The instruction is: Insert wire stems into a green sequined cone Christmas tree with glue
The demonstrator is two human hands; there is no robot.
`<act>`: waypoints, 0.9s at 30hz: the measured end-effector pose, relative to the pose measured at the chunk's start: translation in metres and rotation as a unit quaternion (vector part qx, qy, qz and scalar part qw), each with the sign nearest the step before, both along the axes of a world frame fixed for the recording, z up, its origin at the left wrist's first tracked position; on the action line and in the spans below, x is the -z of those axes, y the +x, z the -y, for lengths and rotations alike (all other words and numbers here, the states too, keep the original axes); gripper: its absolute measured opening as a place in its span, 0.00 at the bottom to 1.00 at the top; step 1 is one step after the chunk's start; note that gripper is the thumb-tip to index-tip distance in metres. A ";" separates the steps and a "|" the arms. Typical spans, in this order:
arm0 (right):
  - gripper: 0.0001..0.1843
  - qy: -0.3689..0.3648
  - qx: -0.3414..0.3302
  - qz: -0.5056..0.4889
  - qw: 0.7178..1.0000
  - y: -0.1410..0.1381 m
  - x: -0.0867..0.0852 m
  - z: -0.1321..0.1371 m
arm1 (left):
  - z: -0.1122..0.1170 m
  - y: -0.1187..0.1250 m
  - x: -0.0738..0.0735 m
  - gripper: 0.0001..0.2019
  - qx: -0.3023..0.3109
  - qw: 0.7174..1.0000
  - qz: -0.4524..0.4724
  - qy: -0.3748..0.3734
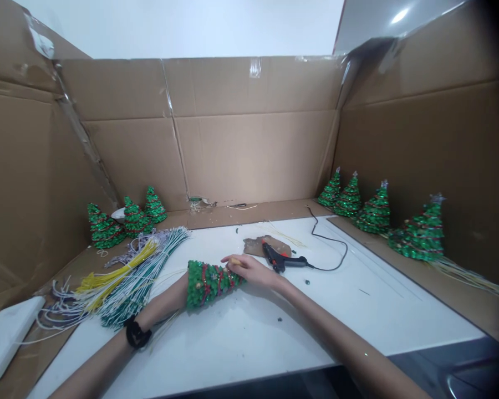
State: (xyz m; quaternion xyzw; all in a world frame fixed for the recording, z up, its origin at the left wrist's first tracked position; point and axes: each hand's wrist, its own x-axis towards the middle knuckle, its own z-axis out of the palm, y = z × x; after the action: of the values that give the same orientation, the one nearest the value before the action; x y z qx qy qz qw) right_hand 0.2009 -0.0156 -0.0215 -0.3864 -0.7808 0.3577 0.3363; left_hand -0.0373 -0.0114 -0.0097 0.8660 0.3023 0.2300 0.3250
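forearms [332, 332] over white tabletop [249, 343], one inside green tree [210, 285], cardboard walls [253, 149] beyond

left forearm [164, 306] angled forward, left hand hidden, right arm [328, 327] slanting inward, right hand [253, 270] with bent fingers [234, 258]

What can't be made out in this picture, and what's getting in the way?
All in the head view:
- Left hand: hidden by the green tree.
- The tree's tip: covered by the right hand.
- Tan item at the right fingers: too small and partly covered to identify.
- White slab: cut off by the left edge.
- Pale strands, far right: ends lost at the dark right edge.
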 end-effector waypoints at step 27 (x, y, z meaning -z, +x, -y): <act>0.34 -0.029 -0.017 0.119 0.992 -0.004 0.003 0.031 | 0.007 -0.031 0.003 0.10 0.017 0.998 -0.051 0.023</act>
State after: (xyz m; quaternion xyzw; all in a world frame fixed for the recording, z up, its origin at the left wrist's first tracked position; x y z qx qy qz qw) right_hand 0.1971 -0.0462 -0.0243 -0.4221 -0.8112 0.3375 0.2233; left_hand -0.0685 -0.0188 -0.0125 0.8889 0.2980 0.1870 0.2933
